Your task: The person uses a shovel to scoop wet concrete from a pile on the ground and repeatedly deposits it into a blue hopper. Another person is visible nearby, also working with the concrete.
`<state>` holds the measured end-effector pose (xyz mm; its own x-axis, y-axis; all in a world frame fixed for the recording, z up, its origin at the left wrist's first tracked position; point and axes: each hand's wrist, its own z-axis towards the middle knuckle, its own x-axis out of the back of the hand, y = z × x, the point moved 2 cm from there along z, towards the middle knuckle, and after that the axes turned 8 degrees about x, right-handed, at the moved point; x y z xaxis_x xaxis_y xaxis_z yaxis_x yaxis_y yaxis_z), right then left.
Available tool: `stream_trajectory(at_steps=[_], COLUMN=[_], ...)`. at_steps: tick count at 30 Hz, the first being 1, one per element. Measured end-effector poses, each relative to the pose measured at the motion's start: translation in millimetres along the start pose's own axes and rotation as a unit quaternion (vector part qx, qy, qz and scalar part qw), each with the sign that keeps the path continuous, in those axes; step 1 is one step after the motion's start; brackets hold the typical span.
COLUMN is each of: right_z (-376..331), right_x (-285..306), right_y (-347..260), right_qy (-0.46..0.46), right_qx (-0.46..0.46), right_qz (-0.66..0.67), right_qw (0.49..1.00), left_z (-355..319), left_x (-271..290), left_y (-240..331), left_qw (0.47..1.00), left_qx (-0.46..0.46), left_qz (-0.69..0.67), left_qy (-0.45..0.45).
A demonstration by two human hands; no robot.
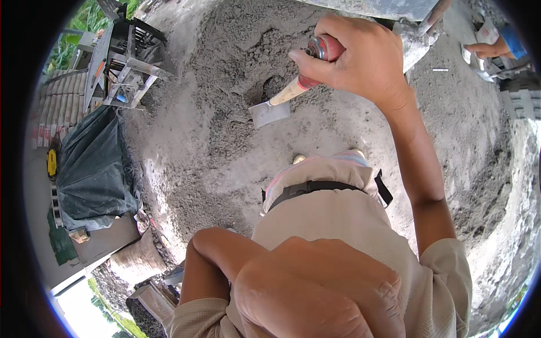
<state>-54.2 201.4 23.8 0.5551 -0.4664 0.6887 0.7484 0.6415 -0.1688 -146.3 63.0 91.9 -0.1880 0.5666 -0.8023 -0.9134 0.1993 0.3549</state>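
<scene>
My right hand (363, 56) is stretched out at the upper middle, with its fingers wrapped round the red end of a hoe's handle (288, 92). The pale wooden shaft slants down and left to a flat grey blade (270, 115), which rests on a rough heap of wet grey mortar or concrete (236, 79). Close to the camera, my left hand (315, 287) is raised in front of my chest, its back showing and its fingers bent inward. The fingertips, and anything they may hold, are hidden.
A dark tarp (93, 169) covers something at left, beside a yellow object (52, 163) and stacked bags (53, 107). A wooden stand (127, 73) rises behind. A grey metal edge (372, 7) crosses the top. At far right shows another person's limb (487, 49).
</scene>
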Motion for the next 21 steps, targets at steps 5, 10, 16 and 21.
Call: stream_trajectory(at_steps=[5,10,16,21], right_z=[11,21,29,32], right_x=[-3,-10,-10,-18], right_y=[-15,-39,-76,-112], right_qy=[0.019,-0.035,0.001,-0.052], right_qx=[0.029,0.021,0.088,0.130], right_qz=[0.019,0.041,0.052,0.066], right_qw=[0.999,0.998,0.995,0.988], left_z=[-10,-20,-41,-54], left_x=[-1,16,17,24], left_y=[27,36,58,83], left_qw=[0.999,0.956,0.971,0.971], left_qx=[-0.030,-0.097,-0.066,-0.005], left_qz=[0.031,-0.151,-0.140,0.009], left_qy=[-0.025,-0.233,-0.182,-0.238])
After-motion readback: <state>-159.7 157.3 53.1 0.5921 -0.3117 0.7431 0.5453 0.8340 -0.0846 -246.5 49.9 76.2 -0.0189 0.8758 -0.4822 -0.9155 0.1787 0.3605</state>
